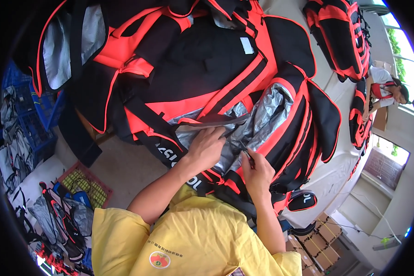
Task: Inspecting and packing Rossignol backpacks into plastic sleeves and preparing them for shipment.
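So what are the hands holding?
Left hand presses the bag's silver lining near its grey strip. Right hand pinches a small dark tool, unclear what.

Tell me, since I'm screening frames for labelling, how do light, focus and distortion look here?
Head view: strong fisheye bending with a black vignette at the rim; the window at right is blown out; the left hand, right hand and the silver lining are evenly lit and fairly sharp; the left edge is dark.
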Available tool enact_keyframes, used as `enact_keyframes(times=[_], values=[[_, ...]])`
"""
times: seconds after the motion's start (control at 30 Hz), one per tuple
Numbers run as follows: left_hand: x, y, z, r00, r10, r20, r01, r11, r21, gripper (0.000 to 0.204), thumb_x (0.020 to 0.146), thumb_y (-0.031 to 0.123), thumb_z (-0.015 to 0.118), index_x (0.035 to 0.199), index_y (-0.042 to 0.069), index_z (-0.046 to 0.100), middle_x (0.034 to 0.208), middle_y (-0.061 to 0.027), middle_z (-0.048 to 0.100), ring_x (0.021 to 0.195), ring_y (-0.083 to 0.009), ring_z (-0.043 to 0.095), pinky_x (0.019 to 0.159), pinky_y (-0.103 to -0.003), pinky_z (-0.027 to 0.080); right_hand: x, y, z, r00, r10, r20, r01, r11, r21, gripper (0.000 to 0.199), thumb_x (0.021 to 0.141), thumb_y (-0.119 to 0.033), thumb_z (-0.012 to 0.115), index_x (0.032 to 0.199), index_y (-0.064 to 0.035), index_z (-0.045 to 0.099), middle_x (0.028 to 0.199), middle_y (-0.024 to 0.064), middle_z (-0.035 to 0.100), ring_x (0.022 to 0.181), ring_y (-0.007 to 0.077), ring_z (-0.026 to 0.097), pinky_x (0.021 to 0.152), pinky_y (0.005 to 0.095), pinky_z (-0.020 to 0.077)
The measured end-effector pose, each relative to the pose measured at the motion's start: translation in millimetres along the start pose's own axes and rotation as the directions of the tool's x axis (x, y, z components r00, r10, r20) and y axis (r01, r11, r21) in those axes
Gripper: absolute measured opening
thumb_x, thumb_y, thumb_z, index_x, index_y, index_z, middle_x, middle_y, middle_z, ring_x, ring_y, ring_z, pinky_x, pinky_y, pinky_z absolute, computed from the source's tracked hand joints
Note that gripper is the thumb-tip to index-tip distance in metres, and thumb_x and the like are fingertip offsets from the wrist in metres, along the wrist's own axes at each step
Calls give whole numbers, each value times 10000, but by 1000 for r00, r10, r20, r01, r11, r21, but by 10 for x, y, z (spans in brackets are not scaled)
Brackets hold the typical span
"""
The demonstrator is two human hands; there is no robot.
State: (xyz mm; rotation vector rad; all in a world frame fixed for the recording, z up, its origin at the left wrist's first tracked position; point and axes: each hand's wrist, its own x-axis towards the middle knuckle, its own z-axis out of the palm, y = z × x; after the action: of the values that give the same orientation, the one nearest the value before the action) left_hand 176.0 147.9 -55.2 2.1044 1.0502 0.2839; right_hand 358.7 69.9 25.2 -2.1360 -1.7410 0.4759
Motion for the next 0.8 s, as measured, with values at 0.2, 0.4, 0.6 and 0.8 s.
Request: enact_keyframes(times=[0.2, 0.4, 0.6, 0.8], values=[[-14, 126, -155, 998, 47, -34, -45, 997, 61, 269, 858, 72, 653, 1087, 8, 778, 1316, -129, 644, 1221, -319, 596, 1023, -446, 501, -703, 490, -557, 866, 497, -44, -412, 762, 500, 261, 1062, -49, 652, 1311, 15, 693, 971, 33, 734, 805, 58, 652, 724, 219, 539], [224, 383, -483, 970, 186, -159, -115, 919, 377, 614, 934, 287, 708, 1495, 67, 590, 1630, -225, 428, 1527, -443, 377, 1233, -568, 343, -1237, 1007, -798, 802, 578, -152, -337, 647, 684, 302, 1145, -170, 556, 1359, 21, 652, 982, 11, 674, 767, 53, 587, 678, 199, 486], [519, 92, -105, 998, 8, -63, 24, 872, 490, 910, 943, 607, 701, 1671, 154, 395, 1745, -264, 229, 1628, -459, 181, 1307, -589, 181, -1457, 1196, -982, 775, 631, -5, -283, 355, 891, 270, 1121, -107, 536, 1347, 5, 631, 983, 7, 621, 764, 48, 539, 644, 203, 440], [547, 114, -63, 999, 1, -41, 22, 841, 540, 893, 953, 592, 699, 1674, 162, 392, 1742, -269, 239, 1627, -463, 188, 1305, -595, 183, -2523, 2578, -2071, 627, 741, -239, -572, 647, 504, 374, 1124, -243, 596, 1369, 33, 657, 1050, 103, 755, 872, 188, 702, 700, 311, 566]])
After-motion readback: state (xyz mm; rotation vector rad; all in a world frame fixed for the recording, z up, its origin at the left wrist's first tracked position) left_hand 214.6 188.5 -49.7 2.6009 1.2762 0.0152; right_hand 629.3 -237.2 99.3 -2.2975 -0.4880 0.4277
